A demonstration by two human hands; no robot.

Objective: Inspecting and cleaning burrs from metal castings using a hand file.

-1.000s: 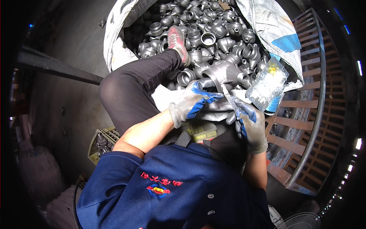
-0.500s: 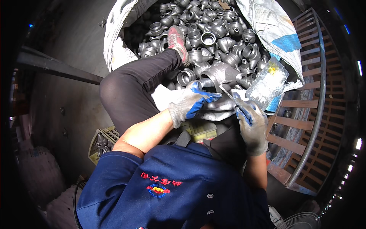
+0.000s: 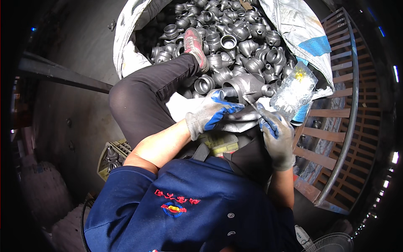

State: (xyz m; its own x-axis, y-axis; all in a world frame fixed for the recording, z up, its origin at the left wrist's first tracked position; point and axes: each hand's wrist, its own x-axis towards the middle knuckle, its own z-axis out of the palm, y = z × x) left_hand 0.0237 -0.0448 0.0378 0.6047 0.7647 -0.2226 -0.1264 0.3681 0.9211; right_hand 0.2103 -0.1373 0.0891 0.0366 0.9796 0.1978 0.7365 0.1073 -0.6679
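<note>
Apparently tool work on a large grey casting, at the white sack's near edge.
Left hand fingers seem clasped round the casting, right hand fingers pinch a thin tool; continuing likely needs steady support.

The left arm bends at the elbow, its bare left forearm slanting up and inward from a short navy-blue sleeve. The left hand, in a grey knit glove with blue coating on the palm side, is curled in a closed grip, one finger stretched toward its partner. On the other side I see the right forearm rising more steeply, the wrist nearly straight. The right hand, in a dirtier grey glove with blue patches, pinches, fingers pointing up and inward. The hands sit near each other, fingertips apart.
</note>
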